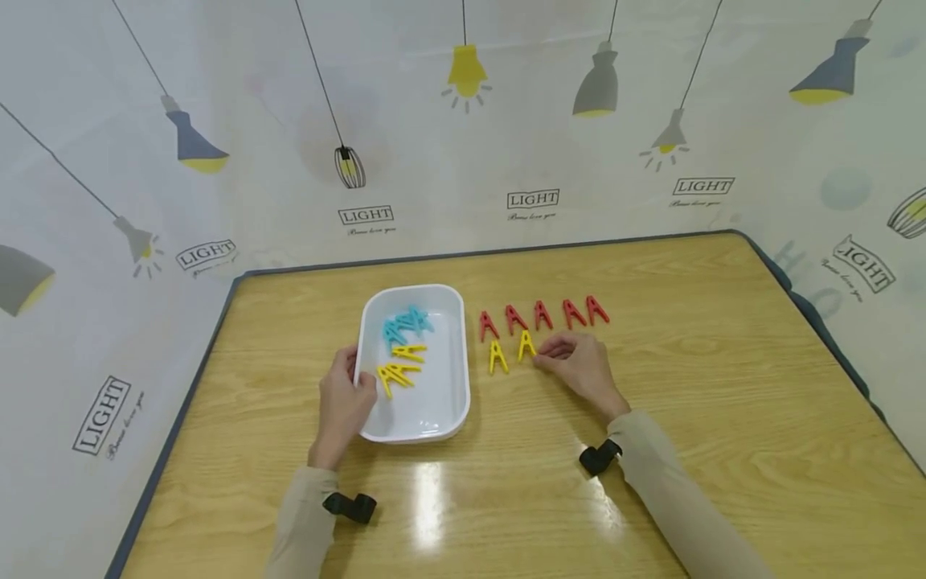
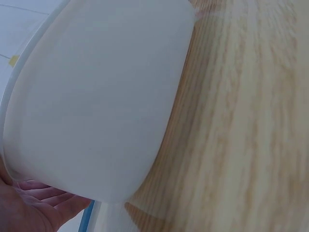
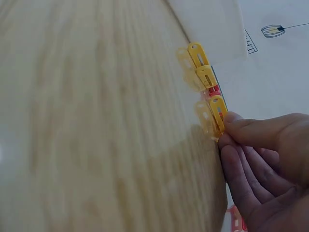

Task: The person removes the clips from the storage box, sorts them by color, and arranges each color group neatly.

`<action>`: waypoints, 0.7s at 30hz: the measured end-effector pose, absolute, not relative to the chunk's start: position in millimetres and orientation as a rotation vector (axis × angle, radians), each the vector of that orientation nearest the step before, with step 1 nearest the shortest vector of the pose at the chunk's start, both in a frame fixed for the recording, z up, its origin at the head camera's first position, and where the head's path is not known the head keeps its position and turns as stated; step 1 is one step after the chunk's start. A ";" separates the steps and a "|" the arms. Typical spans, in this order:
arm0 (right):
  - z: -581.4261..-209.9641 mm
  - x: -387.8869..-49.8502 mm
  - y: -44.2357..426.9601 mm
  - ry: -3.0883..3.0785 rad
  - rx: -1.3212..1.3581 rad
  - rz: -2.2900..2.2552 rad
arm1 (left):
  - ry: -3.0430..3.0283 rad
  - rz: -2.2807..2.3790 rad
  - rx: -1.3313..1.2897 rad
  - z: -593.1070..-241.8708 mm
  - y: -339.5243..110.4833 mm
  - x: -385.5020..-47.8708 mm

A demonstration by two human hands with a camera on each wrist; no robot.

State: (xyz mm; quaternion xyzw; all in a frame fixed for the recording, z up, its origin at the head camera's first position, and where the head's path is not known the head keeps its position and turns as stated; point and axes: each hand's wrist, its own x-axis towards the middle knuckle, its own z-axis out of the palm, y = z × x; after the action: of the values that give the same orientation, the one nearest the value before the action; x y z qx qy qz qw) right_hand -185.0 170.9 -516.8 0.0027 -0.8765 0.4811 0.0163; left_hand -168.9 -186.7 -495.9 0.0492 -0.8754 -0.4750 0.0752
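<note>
My left hand [image 1: 346,406] grips the left side of a white plastic tray [image 1: 463,378], thumb over the rim and fingers outside; the left wrist view shows the fingers against its outer wall [image 2: 106,96]. Inside the tray lie several light-blue clothespins [image 1: 407,323] and three yellow clothespins [image 1: 396,375]. My right hand [image 1: 579,366] pinches one leg of a yellow clothespin [image 1: 526,345] between thumb and index finger, low at the table. Left of it sits another yellow clothespin [image 1: 497,357]. Behind these two stands a row of several red clothespins [image 1: 542,314].
The wooden table [image 1: 723,386] has a dark edge and a patterned cloth backdrop [image 1: 419,145] with printed lamps behind it. A black wrist camera [image 1: 600,458] is strapped to the right sleeve, another camera [image 1: 350,507] to the left.
</note>
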 end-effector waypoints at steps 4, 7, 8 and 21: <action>-516.2 -185.1 171.0 -2.732 0.018 1.488 | -2.636 -1.436 0.169 -496.2 -186.6 -169.4; -515.6 -184.9 171.2 -2.742 0.028 1.487 | -2.646 -1.452 0.172 -495.6 -186.8 -169.2; -515.4 -184.9 171.1 -2.745 0.028 1.490 | -2.650 -1.456 0.174 -495.2 -186.9 -169.0; -516.3 -188.1 178.1 -2.736 0.002 1.581 | -2.628 -1.464 0.160 -496.9 -186.5 -169.3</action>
State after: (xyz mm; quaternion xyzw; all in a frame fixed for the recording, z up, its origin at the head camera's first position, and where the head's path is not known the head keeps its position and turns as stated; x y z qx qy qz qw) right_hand -188.1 178.1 -516.3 0.0005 -0.8659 0.5002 -0.0093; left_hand -169.3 -186.5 -496.9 0.0532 -0.8706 -0.4849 0.0647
